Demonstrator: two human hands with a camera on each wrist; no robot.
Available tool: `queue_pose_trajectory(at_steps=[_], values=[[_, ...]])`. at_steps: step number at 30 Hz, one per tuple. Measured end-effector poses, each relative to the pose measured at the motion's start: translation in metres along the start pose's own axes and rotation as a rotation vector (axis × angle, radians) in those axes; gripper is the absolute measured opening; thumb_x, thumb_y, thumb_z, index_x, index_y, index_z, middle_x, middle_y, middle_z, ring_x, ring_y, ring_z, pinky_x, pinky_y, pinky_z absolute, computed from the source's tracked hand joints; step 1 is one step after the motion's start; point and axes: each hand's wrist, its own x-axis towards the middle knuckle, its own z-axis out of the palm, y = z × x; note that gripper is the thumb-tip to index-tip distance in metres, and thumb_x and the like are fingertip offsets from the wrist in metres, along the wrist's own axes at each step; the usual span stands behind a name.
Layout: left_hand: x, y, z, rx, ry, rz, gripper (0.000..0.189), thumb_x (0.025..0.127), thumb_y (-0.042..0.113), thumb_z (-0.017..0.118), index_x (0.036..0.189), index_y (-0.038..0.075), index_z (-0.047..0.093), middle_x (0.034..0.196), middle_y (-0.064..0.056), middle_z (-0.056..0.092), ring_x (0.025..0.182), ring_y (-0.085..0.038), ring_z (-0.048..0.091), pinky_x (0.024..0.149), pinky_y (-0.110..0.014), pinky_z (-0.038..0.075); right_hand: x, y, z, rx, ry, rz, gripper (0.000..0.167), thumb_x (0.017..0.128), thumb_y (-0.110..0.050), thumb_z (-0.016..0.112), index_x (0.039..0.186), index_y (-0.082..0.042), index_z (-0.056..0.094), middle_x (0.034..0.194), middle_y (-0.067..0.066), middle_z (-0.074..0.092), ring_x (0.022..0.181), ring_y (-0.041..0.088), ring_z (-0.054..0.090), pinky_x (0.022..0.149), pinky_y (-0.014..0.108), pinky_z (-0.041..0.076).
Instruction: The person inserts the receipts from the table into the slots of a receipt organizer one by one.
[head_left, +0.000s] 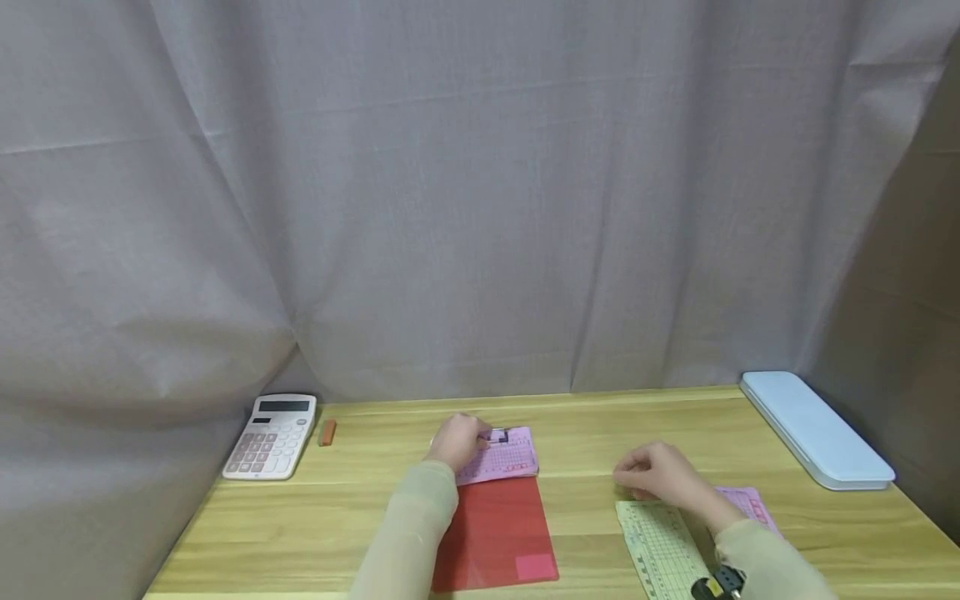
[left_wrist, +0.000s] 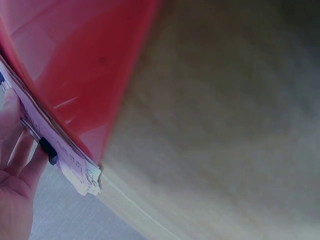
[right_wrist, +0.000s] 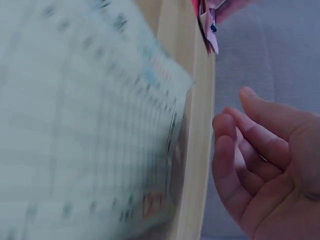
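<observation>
My left hand (head_left: 456,442) is at the top edge of a stack of pink printed slips (head_left: 510,457), which lies over the upper end of a red plastic folder (head_left: 495,533). In the left wrist view its thumb and fingers pinch a binder clip (left_wrist: 47,150) with a black body and wire handles on the stack's edge. Above a pale green printed form (head_left: 660,546), my right hand (head_left: 663,477) hovers with loosely bent fingers and holds nothing. Another pink slip (head_left: 750,505) is partly hidden behind the right forearm.
At the left of the wooden table (head_left: 360,500) lie a calculator (head_left: 272,437) and a small orange-brown block (head_left: 327,432). A pale blue flat case (head_left: 817,429) sits at the right. A grey curtain (head_left: 480,208) stands behind the table.
</observation>
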Motion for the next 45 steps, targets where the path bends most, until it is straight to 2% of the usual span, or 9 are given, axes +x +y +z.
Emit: queue_pose_trajectory(at_steps=[4, 9, 15, 20, 27, 34, 40, 45], values=[[0.000, 0.000, -0.001, 0.003, 0.001, -0.008, 0.021, 0.081, 0.016, 0.075, 0.102, 0.019, 0.076, 0.097, 0.002, 0.073, 0.093, -0.016, 0.067, 0.083, -0.031, 0.053, -0.011, 0.006, -0.008, -0.085, -0.044, -0.061, 0.023, 0.080, -0.017, 0.074, 0.094, 0.001, 0.070, 0.081, 0.003, 0.068, 0.067, 0.010, 0.059, 0.056, 0.022, 0.051], [0.000, 0.000, -0.001, 0.003, 0.005, -0.013, 0.022, 0.081, 0.017, 0.075, 0.102, 0.018, 0.076, 0.097, 0.002, 0.073, 0.092, -0.016, 0.067, 0.083, -0.031, 0.054, -0.024, 0.013, -0.012, -0.201, -0.086, -0.113, 0.039, 0.072, -0.024, 0.079, 0.102, -0.002, 0.069, 0.097, 0.005, 0.068, 0.083, 0.018, 0.060, 0.069, 0.027, 0.052], [-0.001, 0.000, -0.001, -0.028, 0.003, -0.023, 0.021, 0.081, 0.016, 0.074, 0.103, 0.017, 0.076, 0.097, 0.002, 0.073, 0.093, -0.016, 0.067, 0.084, -0.032, 0.053, -0.034, 0.020, -0.009, -0.215, -0.071, -0.107, 0.055, 0.068, -0.029, 0.081, 0.112, 0.000, 0.065, 0.102, 0.007, 0.061, 0.074, 0.008, 0.048, 0.061, 0.021, 0.044], [-0.001, 0.000, 0.000, -0.016, 0.014, -0.016, 0.020, 0.081, 0.015, 0.074, 0.101, 0.017, 0.076, 0.096, 0.003, 0.073, 0.093, -0.016, 0.067, 0.084, -0.031, 0.053, -0.038, 0.022, -0.004, -0.235, -0.035, -0.107, 0.059, 0.068, -0.029, 0.081, 0.116, -0.001, 0.063, 0.105, 0.008, 0.056, 0.071, 0.005, 0.044, 0.059, 0.019, 0.041], [-0.001, 0.003, -0.001, -0.032, 0.000, -0.047, 0.020, 0.081, 0.015, 0.074, 0.102, 0.017, 0.076, 0.097, 0.002, 0.073, 0.094, -0.016, 0.067, 0.085, -0.032, 0.053, -0.038, 0.024, 0.000, -0.235, -0.046, -0.145, 0.060, 0.071, -0.030, 0.079, 0.119, 0.000, 0.060, 0.106, 0.008, 0.054, 0.067, 0.003, 0.042, 0.056, 0.020, 0.040], [0.000, 0.002, 0.000, -0.013, 0.016, -0.023, 0.018, 0.081, 0.015, 0.075, 0.099, 0.017, 0.076, 0.095, 0.003, 0.073, 0.092, -0.015, 0.067, 0.083, -0.031, 0.053, -0.037, 0.025, 0.001, -0.270, -0.040, -0.154, 0.058, 0.071, -0.028, 0.079, 0.118, 0.001, 0.062, 0.097, 0.003, 0.053, 0.068, 0.003, 0.041, 0.057, 0.020, 0.039], [0.000, 0.001, 0.001, -0.017, 0.010, -0.029, 0.019, 0.081, 0.017, 0.074, 0.100, 0.017, 0.076, 0.096, 0.003, 0.073, 0.093, -0.015, 0.067, 0.083, -0.031, 0.053, -0.037, 0.024, 0.001, -0.289, -0.023, -0.143, 0.048, 0.072, -0.027, 0.079, 0.112, -0.004, 0.065, 0.099, 0.002, 0.056, 0.072, 0.003, 0.043, 0.061, 0.020, 0.042], [0.000, 0.002, 0.001, -0.019, 0.010, -0.035, 0.019, 0.081, 0.017, 0.074, 0.101, 0.017, 0.076, 0.096, 0.003, 0.073, 0.093, -0.015, 0.067, 0.084, -0.031, 0.053, -0.036, 0.025, 0.003, -0.271, -0.014, -0.167, 0.035, 0.072, -0.024, 0.079, 0.100, -0.010, 0.065, 0.099, 0.001, 0.055, 0.071, 0.002, 0.043, 0.060, 0.019, 0.043]])
